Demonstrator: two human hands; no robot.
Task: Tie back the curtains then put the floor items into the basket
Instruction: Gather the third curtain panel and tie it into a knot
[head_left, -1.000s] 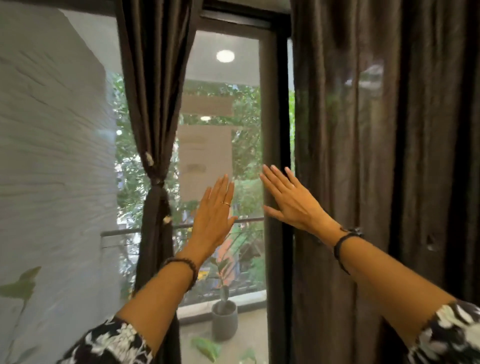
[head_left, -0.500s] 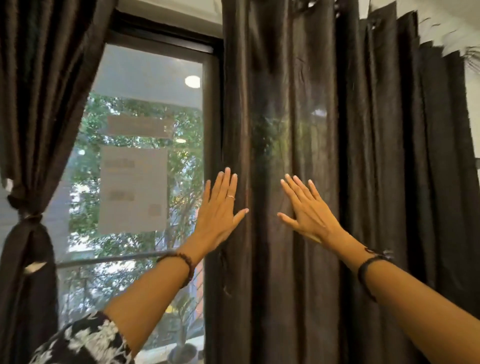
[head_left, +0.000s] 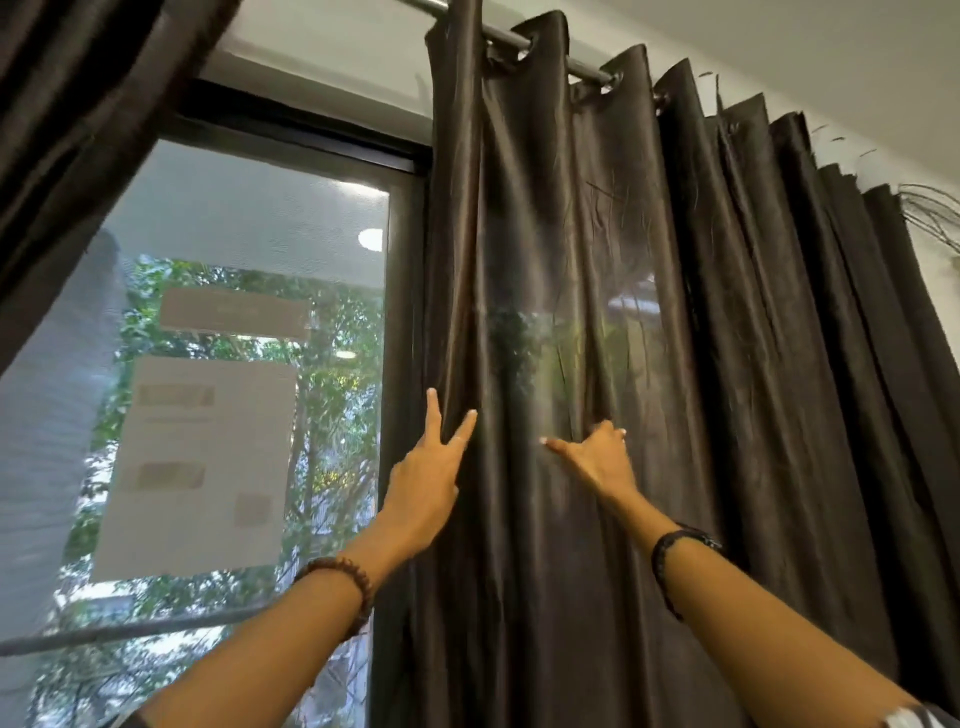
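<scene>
The left hand (head_left: 423, 480) takes the leading edge of the right curtain (head_left: 597, 312) between index finger and thumb, a loose pinch on one fold; the right hand (head_left: 597, 460), just beside it, curls its fingers into the pleats, clutching cloth. The rod (head_left: 540, 49) sits high above both grips; likely risks: the slick satin slips from so light a pinch, or a downward tug strains the eyelets; neither basket nor floor items show.
</scene>
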